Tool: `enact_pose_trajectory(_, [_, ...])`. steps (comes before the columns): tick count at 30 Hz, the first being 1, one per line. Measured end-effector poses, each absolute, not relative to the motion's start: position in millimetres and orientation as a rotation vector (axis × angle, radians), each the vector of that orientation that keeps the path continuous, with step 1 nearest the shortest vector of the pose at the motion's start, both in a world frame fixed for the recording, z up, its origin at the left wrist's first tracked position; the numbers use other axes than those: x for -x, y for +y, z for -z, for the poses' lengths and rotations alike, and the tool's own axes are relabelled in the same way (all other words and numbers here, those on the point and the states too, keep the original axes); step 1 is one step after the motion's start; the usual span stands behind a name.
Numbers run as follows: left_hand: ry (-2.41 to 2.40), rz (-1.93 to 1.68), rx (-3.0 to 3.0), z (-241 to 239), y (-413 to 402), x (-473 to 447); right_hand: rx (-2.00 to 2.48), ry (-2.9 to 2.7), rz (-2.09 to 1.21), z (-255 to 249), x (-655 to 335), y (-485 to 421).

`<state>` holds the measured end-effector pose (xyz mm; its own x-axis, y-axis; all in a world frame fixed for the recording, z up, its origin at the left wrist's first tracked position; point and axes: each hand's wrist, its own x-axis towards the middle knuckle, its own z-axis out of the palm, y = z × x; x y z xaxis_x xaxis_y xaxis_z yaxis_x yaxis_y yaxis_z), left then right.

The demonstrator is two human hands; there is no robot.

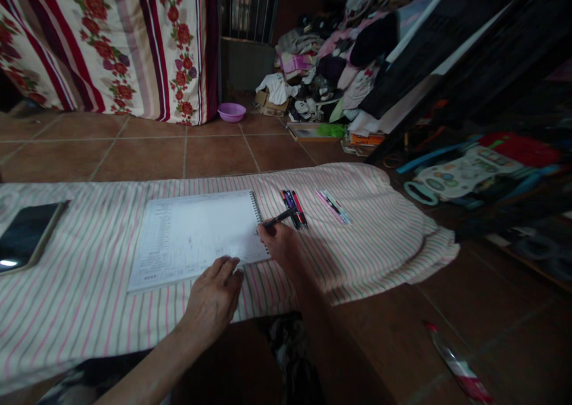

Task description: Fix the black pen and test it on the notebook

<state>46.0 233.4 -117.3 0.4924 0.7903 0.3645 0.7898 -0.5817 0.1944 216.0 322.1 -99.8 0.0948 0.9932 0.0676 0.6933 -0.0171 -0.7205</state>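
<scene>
My right hand (282,242) grips a dark pen (280,217) by the spiral-bound edge of a white notebook (210,220). The notebook lies open on a striped cloth (98,310), its page bearing a printed column at the left and faint marks. On the notebook's lower edge rests my left hand (215,289), fingers laid loosely on the paper and holding nothing. Just beyond my right hand lie several coloured pens (299,205) side by side, partly behind the dark pen. Farther right is a smaller bunch of pale pens (334,207).
A phone (29,232) lies at the left on the cloth. Beyond it are the tiled floor, a floral curtain (134,47) and a purple basin (231,112). Clothes (330,65) are heaped at the back. A colourful bag (473,170) and a red-ended package (460,363) lie at the right.
</scene>
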Motion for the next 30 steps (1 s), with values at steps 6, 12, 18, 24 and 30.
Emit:
enact_pose_trajectory(6, [1.430, -0.682, -2.717, 118.0, 234.3, -46.0, 1.812, -1.630, -0.648, 97.9, -215.4, 321.5])
enact_pose_trajectory(12, [1.435, -0.682, -2.715, 116.8, 234.2, -46.2, 1.779, -1.592, -0.661, 101.4, -215.5, 320.8])
enact_pose_trajectory(18, [1.441, -0.662, -2.707, 115.8, 234.1, -46.4, 1.792, -1.611, -0.639, 102.3, -215.6, 321.5])
enact_pose_trajectory(24, [1.435, -0.685, -2.708, 117.3, 233.0, -45.8, 1.798, -1.646, -0.623, 99.3, -214.7, 321.4])
enact_pose_trajectory(30, [1.434, -0.683, -2.704, 116.4, 233.2, -45.9, 1.804, -1.644, -0.603, 99.9, -215.0, 321.3])
